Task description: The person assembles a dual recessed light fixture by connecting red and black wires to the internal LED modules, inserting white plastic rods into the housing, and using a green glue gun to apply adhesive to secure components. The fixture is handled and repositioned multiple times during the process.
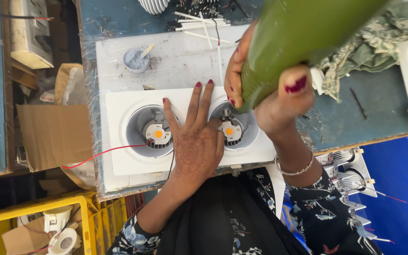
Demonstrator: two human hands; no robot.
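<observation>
A white twin downlight housing [119,101] lies on the bench with two round wells, each holding a small LED chip with an orange centre [158,134]. My left hand [195,141] rests flat on the housing between the two wells, fingers spread. My right hand [270,89] grips a green electric screwdriver [298,38], its tip pointing down into the right well [232,130]. A red wire [105,152] and a black wire run out of the left well toward the bench edge.
A small grey cup of paste with a stick [136,59] stands on a white panel behind the housing, near several white sticks [201,23]. A crumpled cloth [378,42] lies at right. Cardboard [53,134] and a yellow crate [38,226] with lamp parts sit at left; more metal fittings [350,174] lie at lower right.
</observation>
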